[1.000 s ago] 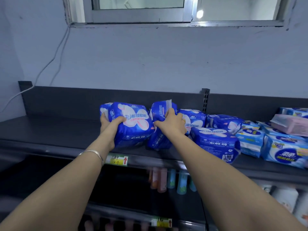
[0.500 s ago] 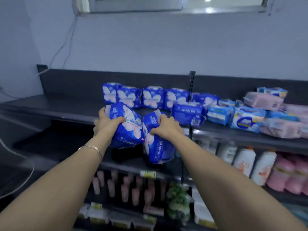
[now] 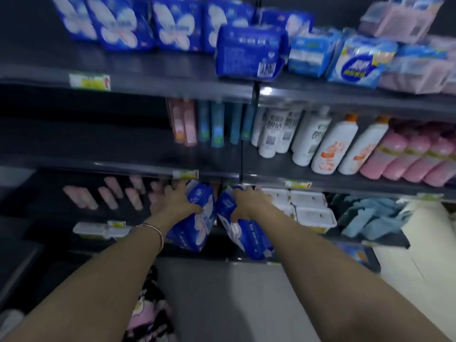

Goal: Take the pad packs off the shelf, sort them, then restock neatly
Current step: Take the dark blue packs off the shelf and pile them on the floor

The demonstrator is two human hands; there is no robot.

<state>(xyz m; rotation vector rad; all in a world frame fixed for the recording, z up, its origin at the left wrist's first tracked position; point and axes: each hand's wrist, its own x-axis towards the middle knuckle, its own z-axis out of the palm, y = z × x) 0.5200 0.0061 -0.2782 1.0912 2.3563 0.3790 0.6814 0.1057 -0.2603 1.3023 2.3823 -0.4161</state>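
The left hand is closed over the top of a blue pad pack, with the thumb on the front face and the fingers spread over the back. The right hand is closed in the same way on a second blue pad pack. Both hands are at the centre of the frame, side by side, and the two packs hang below them, close together near the top and spreading apart lower down. The long axis of each pack runs downward from the hand: the left one tilts toward the lower left, the right one toward the lower right. So each pack lies under its own hand, and neither hand is clearly nearer to the floor in the lower middle of the frame, where I judge the packs will be put for sorting.

Around the hands, the top shelf is in the upper part of the frame. A row of blue packs stands at its back, one dark blue pack lies near its front edge, and light blue and pink packs are at the upper right. White and pink bottles fill the shelf below it.

Compared with half a second before, the hands with their packs are much lower against the rack, now level with the third shelf, and the view has tilted down. The grip on both packs looks unchanged.
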